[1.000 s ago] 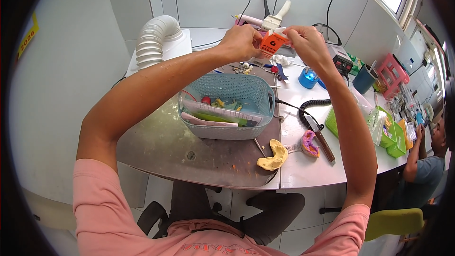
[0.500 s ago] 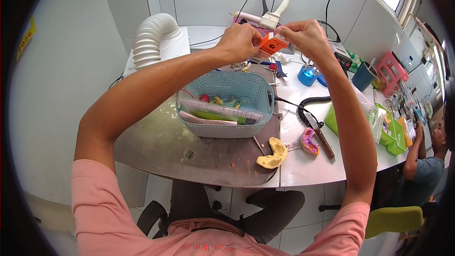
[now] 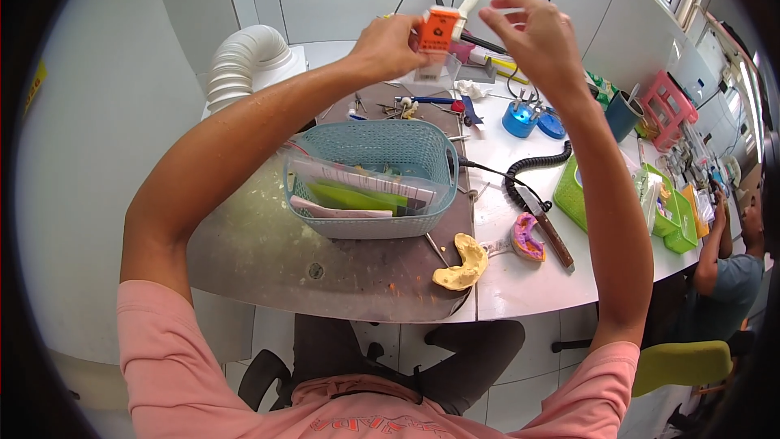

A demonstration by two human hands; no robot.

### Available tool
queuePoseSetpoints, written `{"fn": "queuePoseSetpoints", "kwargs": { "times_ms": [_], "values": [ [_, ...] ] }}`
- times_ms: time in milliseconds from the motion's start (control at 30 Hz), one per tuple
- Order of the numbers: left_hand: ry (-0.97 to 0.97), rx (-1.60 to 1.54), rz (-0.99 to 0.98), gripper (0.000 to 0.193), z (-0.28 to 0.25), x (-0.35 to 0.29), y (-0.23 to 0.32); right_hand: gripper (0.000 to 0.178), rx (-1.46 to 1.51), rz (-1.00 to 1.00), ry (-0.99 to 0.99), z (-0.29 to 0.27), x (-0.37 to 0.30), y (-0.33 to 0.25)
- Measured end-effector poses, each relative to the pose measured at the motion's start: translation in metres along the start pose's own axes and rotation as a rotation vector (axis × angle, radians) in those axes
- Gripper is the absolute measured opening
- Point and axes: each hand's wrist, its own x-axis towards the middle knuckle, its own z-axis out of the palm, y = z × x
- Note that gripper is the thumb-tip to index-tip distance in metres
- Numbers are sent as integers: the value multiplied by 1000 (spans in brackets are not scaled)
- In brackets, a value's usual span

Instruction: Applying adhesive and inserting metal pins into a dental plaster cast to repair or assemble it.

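My left hand [image 3: 386, 50] grips a small orange box [image 3: 439, 30] with dark print, held up over the far part of the bench. A paler piece with a barcode [image 3: 429, 73] shows just under it; whether it belongs to the box I cannot tell. To the right, my right hand [image 3: 538, 36] is raised, apart from the box, thumb and fingers spread with nothing visible between them. Behind the box rises a pale-handled tool [image 3: 470, 2], partly hidden. Nearer me stands a light blue basket [image 3: 357, 225] holding plastic packets.
A cream dental cast [image 3: 463, 264], a pink-purple impression [image 3: 527, 237] and a brown-handled knife [image 3: 554, 241] lie at the front right. Beyond are a blue bur holder [image 3: 518, 119] and green trays [image 3: 571, 197]. A white hose [image 3: 236, 65] stands left. A co-worker [image 3: 735, 284] sits far right.
My right hand has let go of the orange box and moved up and right, its fingers parting. My left hand has brought the box left and up, turning it more upright.
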Motion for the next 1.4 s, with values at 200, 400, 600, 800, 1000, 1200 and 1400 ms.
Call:
{"fn": "queuePoseSetpoints", "kwargs": {
  "times_ms": [200, 400, 600, 800, 1000, 1200, 1400],
  "values": [
    [93, 121, -47, 52, 1, 38, -17, 31, -66, 59, -70, -64, -27, -13],
    [-46, 199, -41, 43, 37, 73, -46, 12, -340, -74, -169, -110, -87, -34],
    [-135, 331, -129, 38, 59, 88, -88, 13, -296, 28, -264, -130, -140, -54],
    [-125, 288, -271, 45, 63, 86, -79, 11, -203, 112, -359, -136, -161, -63],
    [-72, 287, -256, 45, 50, 77, -82, 11, -172, 89, -367, -114, -153, -61],
    [-16, 275, -300, 37, 7, 68, -31, 8, -127, 35, -544, -79, -147, -33],
    [136, 89, -107, 21, -71, 0, 78, 10, -192, -200, -723, -19, -143, -18]
  ]
}}
